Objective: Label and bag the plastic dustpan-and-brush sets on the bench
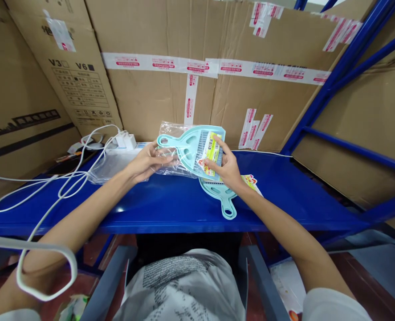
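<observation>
A light turquoise mini dustpan (190, 149) is raised above the blue table, with a grey-bristled brush (201, 145) nested in it and a yellow printed label card (212, 154) across the bristles. My right hand (229, 167) grips its wide end, thumb and fingers over the card. At the handle side, my left hand (148, 162) pinches a clear plastic bag (175, 168) that lies partly behind the dustpan. A second turquoise dustpan (222, 196) rests on the table under my right hand, handle toward me. Another label card (251, 182) pokes out beside my right wrist.
Clear plastic bags (107, 169) lie stacked on the blue table (170, 205) at left. White cables (80, 178) loop there from a white charger (127, 140), one hanging over my left forearm. Taped cardboard (157, 98) walls the back; a blue metal frame (334, 80) stands right.
</observation>
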Motion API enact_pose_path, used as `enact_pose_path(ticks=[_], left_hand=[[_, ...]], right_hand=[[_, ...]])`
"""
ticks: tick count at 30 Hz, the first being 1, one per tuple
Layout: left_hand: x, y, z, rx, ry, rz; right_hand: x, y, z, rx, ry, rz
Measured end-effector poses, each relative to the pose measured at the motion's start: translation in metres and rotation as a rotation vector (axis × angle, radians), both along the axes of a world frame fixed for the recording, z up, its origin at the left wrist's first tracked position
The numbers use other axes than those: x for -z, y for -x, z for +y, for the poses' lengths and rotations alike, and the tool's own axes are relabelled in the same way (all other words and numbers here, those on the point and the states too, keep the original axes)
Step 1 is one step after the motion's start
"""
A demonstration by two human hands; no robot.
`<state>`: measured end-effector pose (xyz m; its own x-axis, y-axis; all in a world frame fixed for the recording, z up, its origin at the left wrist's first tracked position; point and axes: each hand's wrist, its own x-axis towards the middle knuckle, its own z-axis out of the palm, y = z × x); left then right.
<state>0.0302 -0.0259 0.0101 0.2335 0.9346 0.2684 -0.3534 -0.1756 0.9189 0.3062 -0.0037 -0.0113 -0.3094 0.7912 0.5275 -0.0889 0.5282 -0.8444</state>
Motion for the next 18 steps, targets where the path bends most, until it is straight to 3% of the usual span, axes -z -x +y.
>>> enact_pose_path(ticks=[3, 11, 18], left_hand=[[0.004, -0.001, 0.001, 0.029, -0.023, 0.042], [0.004, 0.006, 0.012, -0.145, 0.094, -0.059], [0.008, 0.001, 0.012, -0.093, 0.165, -0.020]], right_hand=[[-0.003, 0.000, -0.001, 0.003, -0.029, -0.057], [-0.009, -0.007, -0.003, -0.079, 0.055, -0.155], [-0.010, -0.018, 0.006, -0.163, 0.101, -0.235]])
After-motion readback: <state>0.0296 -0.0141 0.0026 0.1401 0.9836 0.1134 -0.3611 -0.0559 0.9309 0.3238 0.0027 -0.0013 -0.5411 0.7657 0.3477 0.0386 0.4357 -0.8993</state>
